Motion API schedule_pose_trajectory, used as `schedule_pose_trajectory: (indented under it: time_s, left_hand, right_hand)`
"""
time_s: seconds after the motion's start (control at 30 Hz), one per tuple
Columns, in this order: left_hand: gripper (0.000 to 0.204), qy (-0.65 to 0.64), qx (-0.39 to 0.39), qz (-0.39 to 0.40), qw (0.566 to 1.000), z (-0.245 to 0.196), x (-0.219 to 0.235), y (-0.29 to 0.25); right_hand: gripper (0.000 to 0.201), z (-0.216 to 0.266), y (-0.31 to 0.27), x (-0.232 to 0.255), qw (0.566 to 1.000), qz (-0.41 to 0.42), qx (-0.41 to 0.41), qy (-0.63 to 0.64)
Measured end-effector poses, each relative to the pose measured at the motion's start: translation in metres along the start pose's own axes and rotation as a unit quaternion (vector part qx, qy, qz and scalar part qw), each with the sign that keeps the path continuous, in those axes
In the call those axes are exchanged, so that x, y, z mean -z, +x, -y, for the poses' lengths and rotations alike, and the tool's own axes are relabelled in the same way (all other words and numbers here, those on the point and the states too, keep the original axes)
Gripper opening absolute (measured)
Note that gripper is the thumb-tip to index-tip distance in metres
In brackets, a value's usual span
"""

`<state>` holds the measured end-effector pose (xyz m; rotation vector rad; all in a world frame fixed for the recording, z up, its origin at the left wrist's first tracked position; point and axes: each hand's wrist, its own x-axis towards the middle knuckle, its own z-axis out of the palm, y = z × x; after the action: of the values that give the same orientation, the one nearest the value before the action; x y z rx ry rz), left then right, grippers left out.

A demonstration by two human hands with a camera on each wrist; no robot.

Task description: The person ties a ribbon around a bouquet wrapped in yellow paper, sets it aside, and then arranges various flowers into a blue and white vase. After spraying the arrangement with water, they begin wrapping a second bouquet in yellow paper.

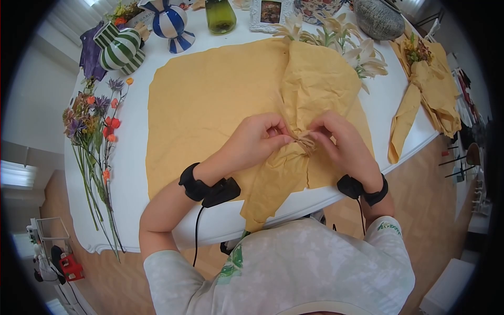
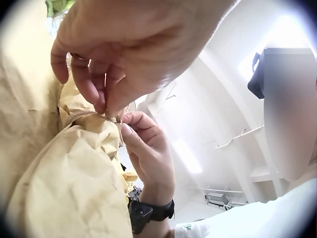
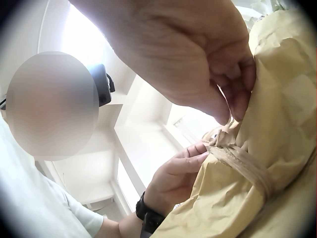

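A bouquet of cream-white lilies (image 1: 362,55) lies wrapped in yellow-brown paper (image 1: 320,79), its narrow waist toward me. Around that waist runs a tan ribbon-like tie (image 3: 242,166), knotted at the front. My left hand (image 1: 258,137) pinches the tie at the left of the knot, thumb against curled fingers. From the other side my right hand (image 1: 344,142) pinches a strand of it between thumb and fingers. In the right wrist view, a thin loop rises from the knot to the right fingertips (image 3: 240,106). Below the tie, the paper's tail (image 1: 270,194) hangs over the table edge.
A flat yellow-brown sheet (image 1: 210,100) lies under the bouquet. Loose flower stems (image 1: 94,157) lie at left. Along the back stand a green-striped vase (image 1: 119,48), a blue-striped vase (image 1: 169,25), a green glass vase (image 1: 220,17) and a grey pot (image 1: 379,20). Another wrapped bouquet (image 1: 433,89) lies right.
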<state>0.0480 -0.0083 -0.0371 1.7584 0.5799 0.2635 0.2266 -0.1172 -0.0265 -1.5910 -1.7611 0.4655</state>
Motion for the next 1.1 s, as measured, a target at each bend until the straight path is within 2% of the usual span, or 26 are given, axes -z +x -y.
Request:
schedule_pose_trajectory:
  time_s: [0.13,0.23,0.43,0.5,0.73,1.03,1.1]
  left_hand:
    - [0.009,-0.017,-0.007,0.017,1.0,0.009,0.0,0.003]
    - [0.01,-0.074,-0.049,0.018,0.996,0.015,0.0,0.007]
    - [0.01,-0.122,-0.01,0.082,0.989,0.012,0.01,0.008]
    - [0.005,-0.136,0.012,0.129,0.982,0.01,0.015,0.008]
    - [0.003,-0.156,-0.001,0.137,0.978,0.02,0.016,0.011]
    - [0.005,-0.167,0.025,0.162,0.972,0.021,0.016,0.011]
    - [0.014,-0.124,0.047,0.092,0.987,0.02,0.013,0.006]
  right_hand:
    - [0.012,0.003,-0.007,0.002,1.0,0.01,0.005,-0.001]
    - [0.012,0.001,-0.008,0.0,1.0,-0.001,0.016,-0.015]
    - [0.009,0.002,-0.006,0.001,0.998,0.008,0.041,-0.051]
    - [0.008,0.003,-0.006,0.002,0.998,0.015,0.043,-0.046]
    - [0.008,0.003,-0.006,0.006,0.997,0.033,0.048,-0.049]
    - [0.009,-0.001,-0.009,0.006,0.998,0.042,0.034,-0.045]
    - [0.01,-0.002,-0.011,0.007,0.999,0.013,0.034,0.005]
